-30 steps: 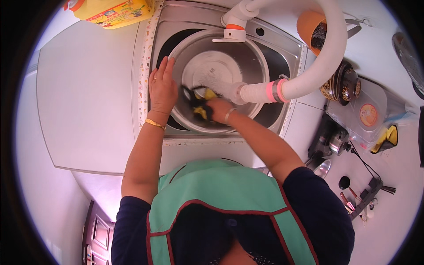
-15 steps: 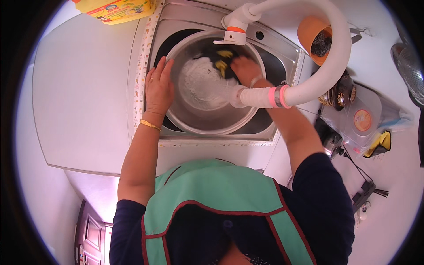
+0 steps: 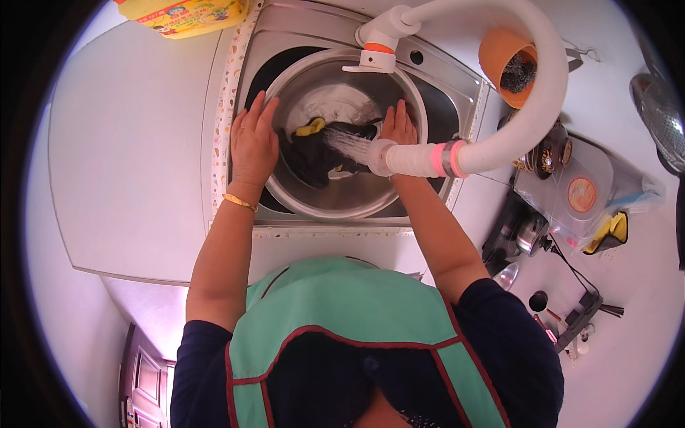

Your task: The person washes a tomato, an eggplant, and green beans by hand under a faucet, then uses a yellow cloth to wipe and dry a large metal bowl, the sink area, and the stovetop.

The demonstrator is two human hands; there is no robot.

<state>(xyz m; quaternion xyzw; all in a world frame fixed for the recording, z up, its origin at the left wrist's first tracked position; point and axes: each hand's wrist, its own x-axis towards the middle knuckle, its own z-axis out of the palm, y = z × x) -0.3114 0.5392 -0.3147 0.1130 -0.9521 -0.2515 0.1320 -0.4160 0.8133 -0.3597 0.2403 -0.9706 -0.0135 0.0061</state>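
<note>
Nearest is the wearer's green apron (image 3: 342, 292), edged in dark red, with two bare forearms reaching forward from dark short sleeves. The left grip (image 3: 255, 146), a bare hand above a gold bangle, lies along the left rim of a round stainless-steel basin (image 3: 344, 212), its fingers straight and slightly apart, clasping nothing. The right grip (image 3: 399, 135) is inside the basin against its right wall, fingers extended and loosely spread, no cloth clasped in them; the white hose hides its lower part. A wet black-and-yellow cloth (image 3: 307, 157) lies crumpled in the basin's left half, just beside the left grip's thumb side; its far end stretches toward the right grip, though whether it touches those fingers cannot be told. Water sprays leftward onto it from the nozzle (image 3: 380, 157) of the ribbed hose (image 3: 417, 160). The step in hand looks like rinsing this cloth; the next move seems to call for the right grip to come left and close on the soaked fabric. Around the basin is a stainless-steel sink (image 3: 307, 21), with a white counter (image 3: 135, 164) to its left. Farther off stand a yellow jug (image 3: 189, 14), top left, and an orange cup (image 3: 496, 53) holding a wiry scourer (image 3: 519, 73), top right.
</note>
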